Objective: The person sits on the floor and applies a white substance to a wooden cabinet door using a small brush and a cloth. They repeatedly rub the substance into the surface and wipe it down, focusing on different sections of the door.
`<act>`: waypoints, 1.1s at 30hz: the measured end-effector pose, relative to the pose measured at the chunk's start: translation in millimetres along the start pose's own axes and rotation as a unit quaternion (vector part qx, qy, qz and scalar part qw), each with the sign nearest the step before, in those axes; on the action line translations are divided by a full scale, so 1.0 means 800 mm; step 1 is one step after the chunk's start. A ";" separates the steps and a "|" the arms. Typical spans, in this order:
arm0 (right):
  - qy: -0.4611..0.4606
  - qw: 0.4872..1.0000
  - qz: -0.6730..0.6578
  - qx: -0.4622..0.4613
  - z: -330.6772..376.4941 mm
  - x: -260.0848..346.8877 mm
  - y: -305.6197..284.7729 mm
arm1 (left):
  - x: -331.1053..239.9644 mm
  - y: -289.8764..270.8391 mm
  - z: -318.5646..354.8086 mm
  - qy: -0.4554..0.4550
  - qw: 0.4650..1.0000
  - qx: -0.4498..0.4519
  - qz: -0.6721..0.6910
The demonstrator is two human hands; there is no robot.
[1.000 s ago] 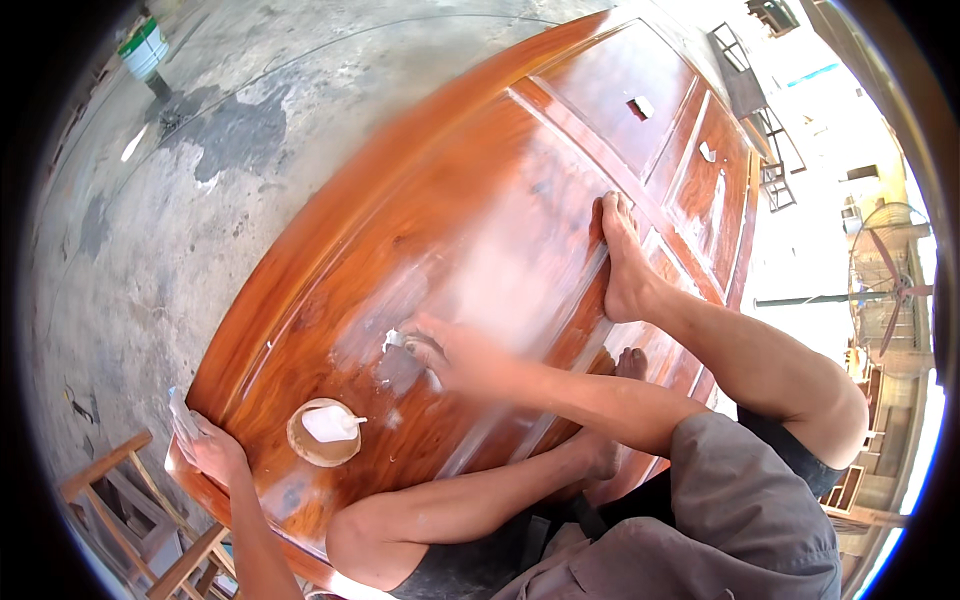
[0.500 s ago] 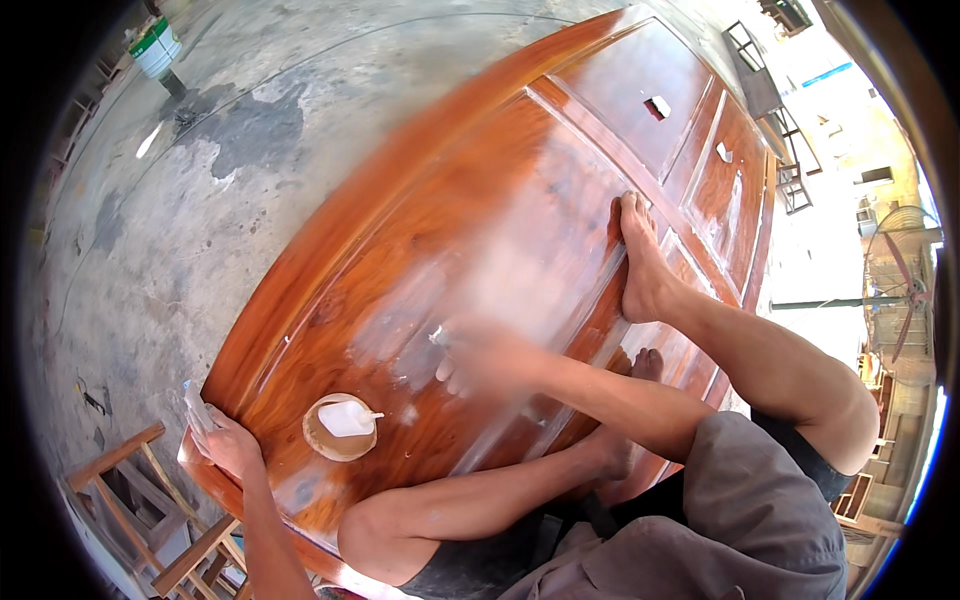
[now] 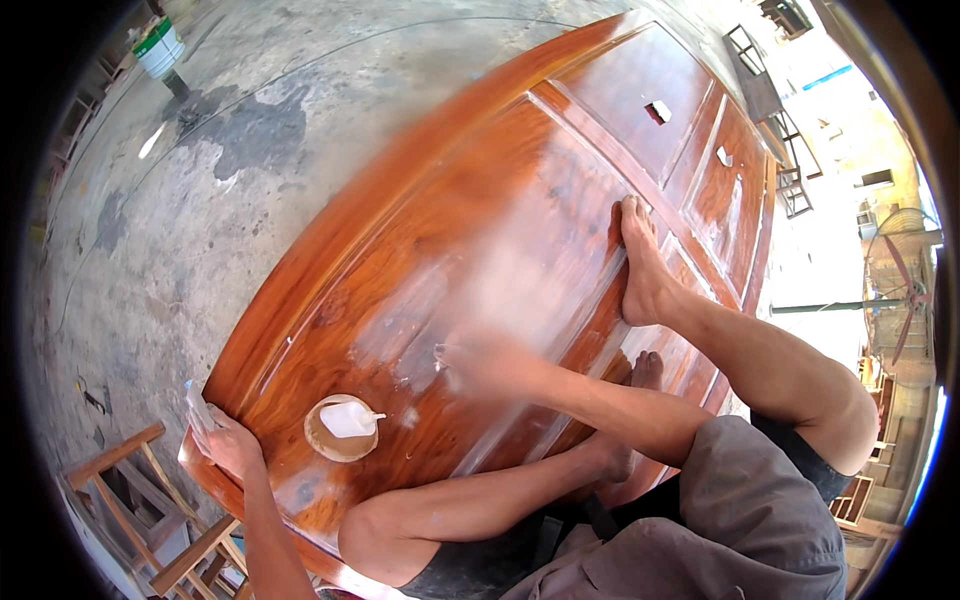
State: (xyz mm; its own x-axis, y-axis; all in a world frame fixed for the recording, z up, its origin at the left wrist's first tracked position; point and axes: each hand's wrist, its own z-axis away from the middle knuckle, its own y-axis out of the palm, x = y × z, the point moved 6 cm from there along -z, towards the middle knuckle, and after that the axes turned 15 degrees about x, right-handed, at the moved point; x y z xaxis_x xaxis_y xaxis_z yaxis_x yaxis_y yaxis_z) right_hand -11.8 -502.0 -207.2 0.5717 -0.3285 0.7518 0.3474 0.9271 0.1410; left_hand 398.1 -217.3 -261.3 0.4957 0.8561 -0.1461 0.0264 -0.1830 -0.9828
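Observation:
A big varnished reddish-brown wooden panel [image 3: 400,250] with raised moulding strips lies beneath my legs, pale dusty patches across it. My right hand [image 3: 490,365] is low over its middle, smeared by motion. A small whitish bit shows at its fingertips, but I cannot make out what it is. At the panel's near left corner my left hand [image 3: 232,446] rests on the edge, its fingers closed on a thin pale folded sheet [image 3: 197,412]. Between the hands sits a round tan bowl [image 3: 315,437] with a white flat piece [image 3: 347,418] in it.
My bare feet [image 3: 640,265] press on the panel. A wooden frame [image 3: 120,455] stands by the left corner. On the concrete floor [image 3: 200,260] is a white and green bucket [image 3: 158,50]. White scraps [image 3: 724,157] lie on the panel's far part; a fan [image 3: 905,285] stands at right.
My right hand has shifted slightly down, still blurred over the same area of the panel. The left hand and the bowl have hardly moved.

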 end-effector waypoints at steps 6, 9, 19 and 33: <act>0.002 0.988 -0.154 -0.015 -0.007 -0.041 0.004 | -0.015 -0.006 0.004 0.000 1.000 -0.003 0.014; 0.043 0.925 -0.377 0.025 0.013 -0.027 0.045 | -0.020 -0.006 0.003 -0.004 0.999 0.032 0.028; 0.004 0.967 -0.254 0.026 0.044 -0.023 0.111 | -0.036 -0.009 0.002 -0.002 1.000 0.029 -0.002; -0.008 0.998 0.058 -0.011 0.072 -0.051 0.104 | -0.055 -0.027 0.008 -0.003 0.997 0.047 0.062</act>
State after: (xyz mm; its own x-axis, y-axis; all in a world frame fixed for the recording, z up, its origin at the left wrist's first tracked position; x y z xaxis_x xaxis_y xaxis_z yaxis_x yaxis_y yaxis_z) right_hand -49.0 -401.0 -189.5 0.5975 -0.2167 0.7721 0.2959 0.9544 0.0389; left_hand 370.2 -248.1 -234.7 0.4849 0.8325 -0.2681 -0.1173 -0.2418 -0.9632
